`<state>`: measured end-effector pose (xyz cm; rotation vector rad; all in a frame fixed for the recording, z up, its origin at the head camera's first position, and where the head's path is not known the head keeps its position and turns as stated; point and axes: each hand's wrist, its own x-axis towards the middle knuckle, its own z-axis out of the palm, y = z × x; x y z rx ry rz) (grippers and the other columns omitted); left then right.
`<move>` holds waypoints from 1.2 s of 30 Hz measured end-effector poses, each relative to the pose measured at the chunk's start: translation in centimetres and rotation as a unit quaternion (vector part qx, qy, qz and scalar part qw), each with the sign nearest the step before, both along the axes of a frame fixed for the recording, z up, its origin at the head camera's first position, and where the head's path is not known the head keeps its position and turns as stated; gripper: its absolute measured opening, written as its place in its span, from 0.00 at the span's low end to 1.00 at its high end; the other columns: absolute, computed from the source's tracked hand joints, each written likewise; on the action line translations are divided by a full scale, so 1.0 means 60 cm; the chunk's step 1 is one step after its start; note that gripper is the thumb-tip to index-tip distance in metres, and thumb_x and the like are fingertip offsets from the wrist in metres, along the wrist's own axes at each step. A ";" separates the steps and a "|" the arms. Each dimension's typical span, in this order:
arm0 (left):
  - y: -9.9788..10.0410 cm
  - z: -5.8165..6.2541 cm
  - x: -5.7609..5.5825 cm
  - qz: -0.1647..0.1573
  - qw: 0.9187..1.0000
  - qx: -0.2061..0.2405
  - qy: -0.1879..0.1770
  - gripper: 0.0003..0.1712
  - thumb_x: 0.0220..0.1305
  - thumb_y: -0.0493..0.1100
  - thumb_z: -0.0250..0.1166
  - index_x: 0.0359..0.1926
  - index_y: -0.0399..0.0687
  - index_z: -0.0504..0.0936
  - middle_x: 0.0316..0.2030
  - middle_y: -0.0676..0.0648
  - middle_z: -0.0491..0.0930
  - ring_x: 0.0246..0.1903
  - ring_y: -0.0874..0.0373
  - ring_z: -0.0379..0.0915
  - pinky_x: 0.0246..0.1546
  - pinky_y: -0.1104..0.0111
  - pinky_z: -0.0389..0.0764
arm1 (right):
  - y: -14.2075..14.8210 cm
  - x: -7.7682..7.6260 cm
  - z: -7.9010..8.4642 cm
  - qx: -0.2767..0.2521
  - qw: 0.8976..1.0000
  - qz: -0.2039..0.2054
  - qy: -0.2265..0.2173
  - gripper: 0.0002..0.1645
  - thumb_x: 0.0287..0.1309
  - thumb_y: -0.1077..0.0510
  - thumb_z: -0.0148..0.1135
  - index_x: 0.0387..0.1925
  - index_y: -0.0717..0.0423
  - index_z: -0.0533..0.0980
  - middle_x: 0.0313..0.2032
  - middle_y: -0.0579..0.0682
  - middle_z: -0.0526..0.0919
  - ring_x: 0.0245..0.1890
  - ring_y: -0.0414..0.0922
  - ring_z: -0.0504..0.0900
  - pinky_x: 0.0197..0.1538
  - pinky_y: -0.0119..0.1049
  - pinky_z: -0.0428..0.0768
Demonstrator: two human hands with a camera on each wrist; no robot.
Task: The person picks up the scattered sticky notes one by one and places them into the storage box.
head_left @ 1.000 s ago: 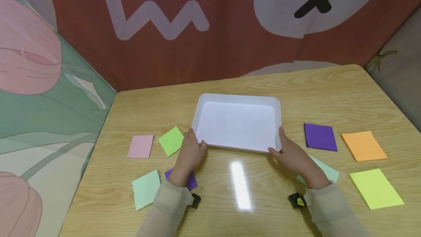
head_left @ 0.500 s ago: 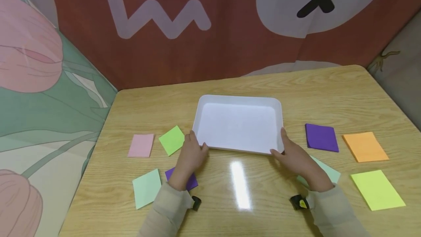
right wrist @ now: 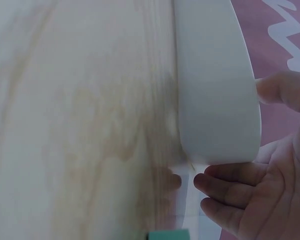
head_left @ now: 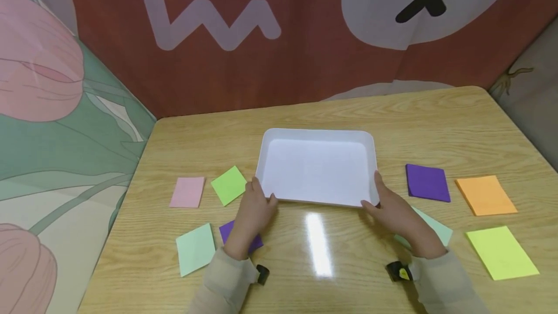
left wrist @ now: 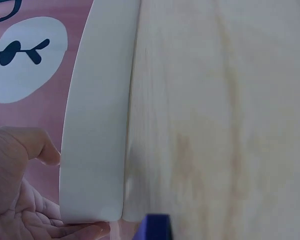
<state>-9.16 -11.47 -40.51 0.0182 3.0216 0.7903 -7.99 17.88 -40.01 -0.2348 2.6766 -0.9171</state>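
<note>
A shallow white tray (head_left: 318,171) with rounded corners lies on the wooden table, nothing in it. My left hand (head_left: 255,210) holds its near left corner, thumb at the front wall and fingers along the short side. At the near right corner my right hand (head_left: 392,210) grips the tray the same way. The left wrist view shows the tray's outer wall (left wrist: 97,125) between thumb and fingers. In the right wrist view the thumb touches the rim, and the fingers (right wrist: 230,192) lie around the corner.
Sticky-note pads flank the tray. Left are pink (head_left: 187,192), green (head_left: 229,185), mint (head_left: 195,249) and a partly covered purple pad (head_left: 227,230). Right are purple (head_left: 428,183), orange (head_left: 486,195), yellow (head_left: 502,252) and a mint pad (head_left: 438,227) under my right forearm. A curtain backs the table (head_left: 318,290).
The tray has slid slightly toward me and a little to the right, both hands moving with it. The sticky-note pads stay in place.
</note>
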 end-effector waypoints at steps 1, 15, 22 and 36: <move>0.001 0.000 0.001 0.002 1.000 0.001 0.000 0.38 0.53 0.44 0.52 0.56 0.18 0.51 0.43 0.27 0.63 0.41 0.38 0.67 0.42 0.56 0.71 | 0.000 0.001 0.000 0.001 1.000 -0.001 0.000 0.50 0.57 0.45 0.46 0.61 0.69 0.29 0.57 0.74 0.50 0.47 0.58 0.67 0.45 0.52 0.66; 0.004 0.006 0.012 0.005 1.000 -0.014 0.005 0.38 0.53 0.44 0.53 0.55 0.18 0.52 0.44 0.27 0.64 0.42 0.38 0.66 0.43 0.57 0.70 | 0.002 0.003 0.004 0.008 1.000 0.000 0.001 0.50 0.56 0.46 0.47 0.61 0.70 0.31 0.55 0.75 0.54 0.41 0.56 0.70 0.40 0.50 0.69; 0.005 0.003 0.019 0.003 0.999 -0.019 0.030 0.37 0.52 0.44 0.54 0.53 0.17 0.54 0.40 0.28 0.65 0.39 0.39 0.67 0.42 0.56 0.70 | 0.003 0.005 0.006 0.004 1.000 0.005 0.004 0.49 0.56 0.47 0.48 0.61 0.70 0.31 0.56 0.75 0.53 0.41 0.56 0.70 0.40 0.49 0.69; 0.006 0.009 0.032 -0.006 0.999 -0.031 0.032 0.33 0.50 0.44 0.55 0.47 0.19 0.58 0.32 0.34 0.65 0.30 0.44 0.68 0.32 0.58 0.73 | 0.006 0.007 0.002 -0.003 1.000 0.009 0.000 0.50 0.56 0.47 0.48 0.62 0.69 0.30 0.56 0.75 0.54 0.36 0.52 0.73 0.32 0.41 0.71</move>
